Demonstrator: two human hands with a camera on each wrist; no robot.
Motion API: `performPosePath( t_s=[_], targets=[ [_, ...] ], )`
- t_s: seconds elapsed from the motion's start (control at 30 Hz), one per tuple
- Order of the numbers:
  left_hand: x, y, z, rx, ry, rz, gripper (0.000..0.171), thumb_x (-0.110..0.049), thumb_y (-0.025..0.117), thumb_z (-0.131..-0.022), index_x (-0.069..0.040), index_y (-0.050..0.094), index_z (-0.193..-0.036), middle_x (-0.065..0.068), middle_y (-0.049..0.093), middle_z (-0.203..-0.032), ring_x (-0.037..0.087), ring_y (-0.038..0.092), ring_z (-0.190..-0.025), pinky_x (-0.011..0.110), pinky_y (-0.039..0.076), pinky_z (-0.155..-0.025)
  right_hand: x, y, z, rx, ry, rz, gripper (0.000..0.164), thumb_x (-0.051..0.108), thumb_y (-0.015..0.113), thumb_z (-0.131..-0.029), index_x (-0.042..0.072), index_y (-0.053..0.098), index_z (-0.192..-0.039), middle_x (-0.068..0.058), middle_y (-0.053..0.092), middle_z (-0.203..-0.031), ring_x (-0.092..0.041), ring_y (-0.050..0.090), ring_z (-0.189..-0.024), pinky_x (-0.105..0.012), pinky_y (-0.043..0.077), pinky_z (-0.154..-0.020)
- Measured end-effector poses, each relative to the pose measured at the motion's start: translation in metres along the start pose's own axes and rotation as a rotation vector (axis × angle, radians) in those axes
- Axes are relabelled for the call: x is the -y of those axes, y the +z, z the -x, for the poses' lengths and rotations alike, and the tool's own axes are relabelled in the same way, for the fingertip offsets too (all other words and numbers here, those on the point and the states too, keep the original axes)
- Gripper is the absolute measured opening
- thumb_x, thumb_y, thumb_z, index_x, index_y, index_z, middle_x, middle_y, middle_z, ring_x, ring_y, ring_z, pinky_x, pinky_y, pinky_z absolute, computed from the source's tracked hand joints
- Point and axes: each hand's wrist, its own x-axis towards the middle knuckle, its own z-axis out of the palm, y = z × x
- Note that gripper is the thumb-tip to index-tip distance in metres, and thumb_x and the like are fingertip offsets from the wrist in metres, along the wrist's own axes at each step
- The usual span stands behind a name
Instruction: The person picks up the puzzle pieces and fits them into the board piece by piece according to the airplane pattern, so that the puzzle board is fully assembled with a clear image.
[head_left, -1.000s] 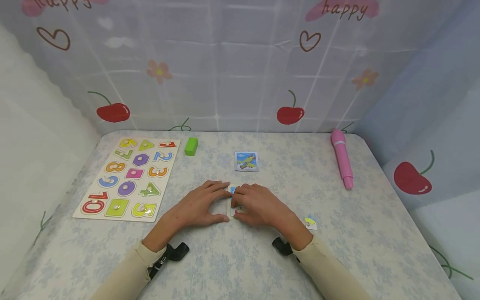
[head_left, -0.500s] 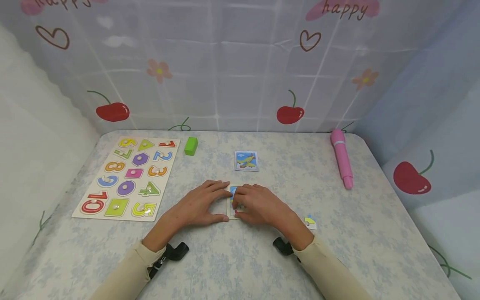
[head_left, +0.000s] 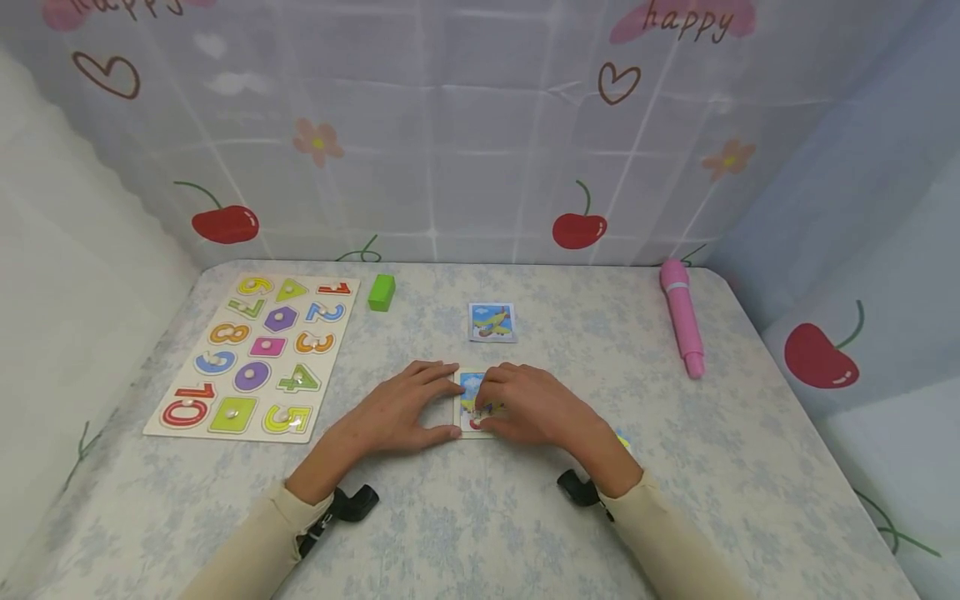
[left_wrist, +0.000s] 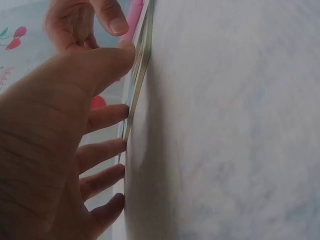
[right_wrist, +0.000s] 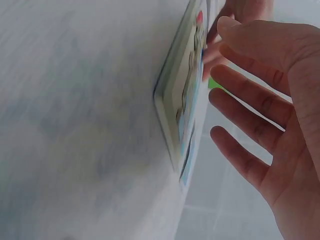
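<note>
A small framed jigsaw puzzle (head_left: 470,387) lies flat on the table, partly covered by my right hand. My left hand (head_left: 408,408) rests along its left side, with thumb and fingertips right at the edge and corners. Over the printed surface hovers my right hand (head_left: 536,406), loosely bent. From the right wrist view, the right fingers (right_wrist: 245,95) are spread and hold nothing, beside the puzzle board (right_wrist: 172,95). Beyond the hands sits a square picture card (head_left: 492,322) with a yellow airplane. Just a yellow bit of a loose puzzle piece (head_left: 623,440) shows past my right wrist.
A number-and-shape peg board (head_left: 267,347) lies at the left, with a green block (head_left: 382,293) by its far right corner. Toward the far right is a pink pen-like stick (head_left: 682,318). A patterned curtain (head_left: 480,133) stands behind the table.
My right hand has shifted slightly right, uncovering more of the puzzle's picture, while its wrist now hides most of the loose piece. My left hand stays in place.
</note>
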Motion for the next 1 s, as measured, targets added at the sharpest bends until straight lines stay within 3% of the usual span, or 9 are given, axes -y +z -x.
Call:
performPosePath(
  t_s=[0.17, 0.37, 0.53, 0.8, 1.0],
  targets=[
    [-0.011, 0.001, -0.002, 0.02, -0.073, -0.011, 0.057, -0.052, 0.076, -0.098, -0.017, 0.07, -0.143, 0.007, 0.046, -0.167, 0.03, 0.041, -0.155, 0.051, 0.046, -0.118, -0.014, -0.006, 0.019, 0.005, 0.053, 0.001, 0.016, 0.028, 0.085, -0.096, 0.021, 0.081, -0.11, 0.005, 0.072, -0.115, -0.016, 0.067, -0.105, -0.038, 0.059, -0.088],
    [-0.019, 0.008, -0.005, -0.059, -0.106, -0.036, 0.043, -0.047, 0.076, -0.1, -0.014, 0.074, -0.128, 0.008, 0.053, -0.161, 0.031, 0.047, -0.15, 0.052, 0.052, -0.111, -0.029, -0.016, 0.047, -0.012, 0.145, -0.004, 0.016, 0.028, 0.085, -0.094, 0.023, 0.08, -0.109, 0.007, 0.071, -0.113, -0.014, 0.067, -0.103, -0.037, 0.06, -0.086],
    [-0.02, 0.013, -0.007, -0.101, -0.11, -0.055, 0.036, -0.044, 0.08, -0.098, -0.015, 0.069, -0.117, 0.009, 0.057, -0.157, 0.032, 0.051, -0.146, 0.051, 0.054, -0.107, -0.038, -0.021, 0.067, -0.026, 0.209, -0.021, 0.014, 0.027, 0.085, -0.095, 0.023, 0.08, -0.108, 0.006, 0.071, -0.111, -0.014, 0.067, -0.101, -0.038, 0.06, -0.084],
    [-0.022, 0.014, -0.007, -0.103, -0.115, -0.066, 0.038, -0.044, 0.08, -0.097, -0.015, 0.071, -0.12, 0.009, 0.057, -0.156, 0.033, 0.052, -0.145, 0.051, 0.054, -0.108, -0.047, -0.028, 0.09, -0.043, 0.281, -0.066, 0.015, 0.023, 0.084, -0.095, 0.021, 0.081, -0.11, 0.003, 0.073, -0.114, -0.019, 0.069, -0.103, -0.043, 0.061, -0.086],
    [-0.021, 0.011, -0.007, -0.083, -0.12, -0.059, 0.041, -0.043, 0.08, -0.097, -0.015, 0.072, -0.127, 0.009, 0.055, -0.159, 0.031, 0.05, -0.146, 0.051, 0.053, -0.108, -0.052, -0.028, 0.106, 0.029, 0.334, -0.129, 0.02, 0.021, 0.084, -0.095, 0.021, 0.081, -0.115, 0.007, 0.071, -0.117, -0.017, 0.067, -0.109, -0.045, 0.06, -0.093]
  ],
)
